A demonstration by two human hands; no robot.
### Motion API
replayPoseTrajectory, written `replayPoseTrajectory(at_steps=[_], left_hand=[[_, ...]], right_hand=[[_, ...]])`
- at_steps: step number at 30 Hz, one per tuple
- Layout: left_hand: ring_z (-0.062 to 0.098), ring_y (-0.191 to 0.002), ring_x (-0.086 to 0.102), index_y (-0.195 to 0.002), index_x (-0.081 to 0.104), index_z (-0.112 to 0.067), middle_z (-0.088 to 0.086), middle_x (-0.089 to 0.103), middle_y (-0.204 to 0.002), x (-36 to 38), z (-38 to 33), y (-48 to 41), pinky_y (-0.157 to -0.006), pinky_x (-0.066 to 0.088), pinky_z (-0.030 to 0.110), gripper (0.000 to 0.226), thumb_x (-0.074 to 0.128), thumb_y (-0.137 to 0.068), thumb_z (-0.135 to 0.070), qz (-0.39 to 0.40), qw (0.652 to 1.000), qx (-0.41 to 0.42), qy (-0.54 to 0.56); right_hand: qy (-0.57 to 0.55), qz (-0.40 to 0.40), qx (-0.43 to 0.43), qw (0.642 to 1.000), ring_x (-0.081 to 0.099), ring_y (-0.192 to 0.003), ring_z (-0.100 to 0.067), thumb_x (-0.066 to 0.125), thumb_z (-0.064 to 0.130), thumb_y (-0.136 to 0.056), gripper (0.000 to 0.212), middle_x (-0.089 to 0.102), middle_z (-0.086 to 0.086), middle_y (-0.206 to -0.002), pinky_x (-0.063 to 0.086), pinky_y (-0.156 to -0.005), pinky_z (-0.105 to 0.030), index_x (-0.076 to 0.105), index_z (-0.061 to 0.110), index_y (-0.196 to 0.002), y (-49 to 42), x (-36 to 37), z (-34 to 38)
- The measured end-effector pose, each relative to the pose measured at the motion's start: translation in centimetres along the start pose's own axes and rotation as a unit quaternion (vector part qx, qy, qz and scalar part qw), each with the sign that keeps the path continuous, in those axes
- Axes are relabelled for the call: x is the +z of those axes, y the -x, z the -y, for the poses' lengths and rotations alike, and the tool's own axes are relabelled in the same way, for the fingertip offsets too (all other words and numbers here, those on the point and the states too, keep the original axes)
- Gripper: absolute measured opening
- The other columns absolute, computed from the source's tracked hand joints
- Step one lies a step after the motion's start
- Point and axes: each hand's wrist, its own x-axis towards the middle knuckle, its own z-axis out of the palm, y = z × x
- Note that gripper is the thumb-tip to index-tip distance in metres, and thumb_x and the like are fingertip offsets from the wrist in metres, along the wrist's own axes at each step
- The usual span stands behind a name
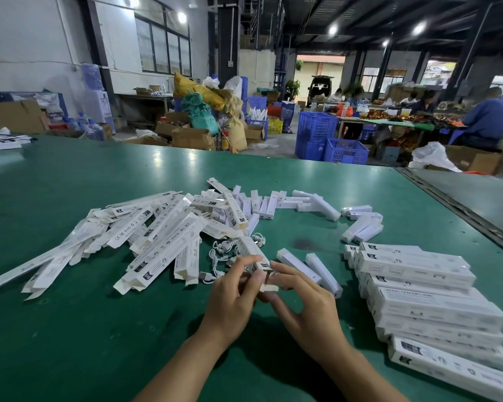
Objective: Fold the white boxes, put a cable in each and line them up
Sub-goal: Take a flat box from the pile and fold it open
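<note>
The green table (70, 329) carries three groups: flat unfolded boxes (145, 236) heaped at ten o'clock from your hands, the finished row (424, 297) lined up at three o'clock, and loose cables (224, 250) just past your fingers at twelve. Between your hands sits the white box (254, 252), its long axis running away toward eleven o'clock. Your left hand (233, 300) pinches its near end; your right hand (299, 300) presses the end flap (269, 288), probably closing it. The cables are nearer your left.
</note>
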Motion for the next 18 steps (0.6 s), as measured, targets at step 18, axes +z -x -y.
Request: replayPoseTrajectory(at_steps=[18], left_hand=[[0.02,-0.071,0.074,-0.109,0.062,-0.042,0.01,0.07,-0.083,0.2,0.1,0.0,-0.072,0.056,0.039,0.02,0.048,-0.095,-0.037,0.013,0.997,-0.024,0.073]], right_hand=[[0.012,-0.068,-0.013,0.998,0.066,-0.096,0.004,0.071,0.013,-0.084,0.007,0.071,0.006,-0.105,0.053,-0.082,-0.014,0.073,0.008,-0.087,0.1,0.6,-0.9]])
